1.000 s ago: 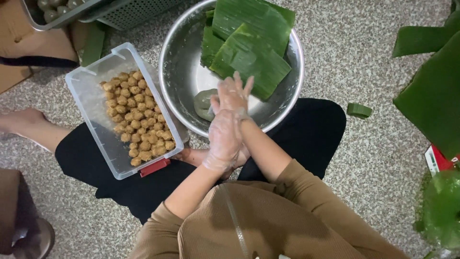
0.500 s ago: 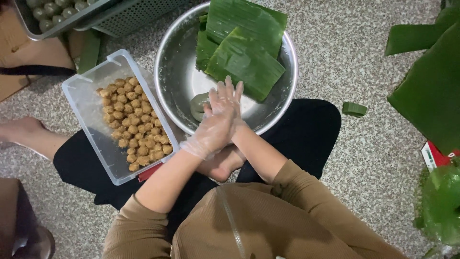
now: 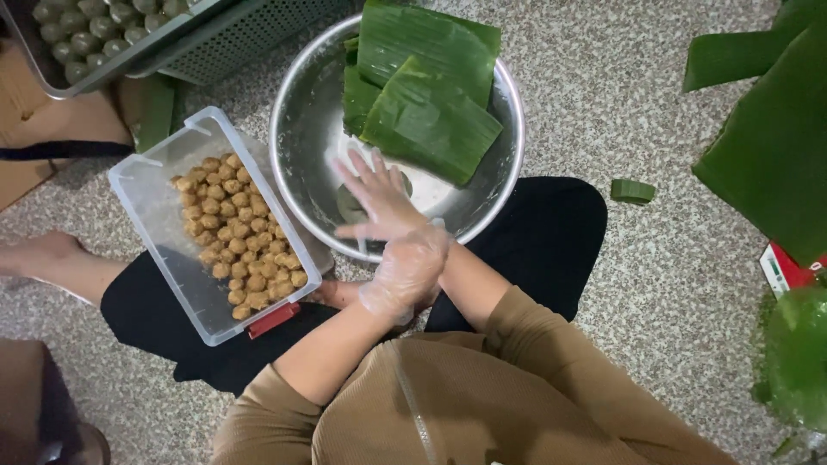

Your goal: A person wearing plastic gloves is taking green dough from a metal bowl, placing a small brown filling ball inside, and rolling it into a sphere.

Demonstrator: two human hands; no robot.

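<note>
Left hand: the left hand (image 3: 379, 200) wears a thin clear plastic glove, fingers spread flat, palm down over the near side of the bowl.
Right hand: the right hand (image 3: 412, 274) is mostly covered by the left wrist and glove cuff; whether it grips anything I cannot tell.
Dough: a flattened green lump of dough (image 3: 355, 205) lies under the spread fingers, on the bowl's floor.
Bowl: a round shiny steel bowl (image 3: 297, 155) rests on the speckled floor before the person's knees.
Leaves: folded green banana leaf pieces (image 3: 426, 95) sit in the far half of the bowl.
Filling: a clear rectangular plastic tub of small brown balls (image 3: 237, 232) lies just left of the bowl.
</note>
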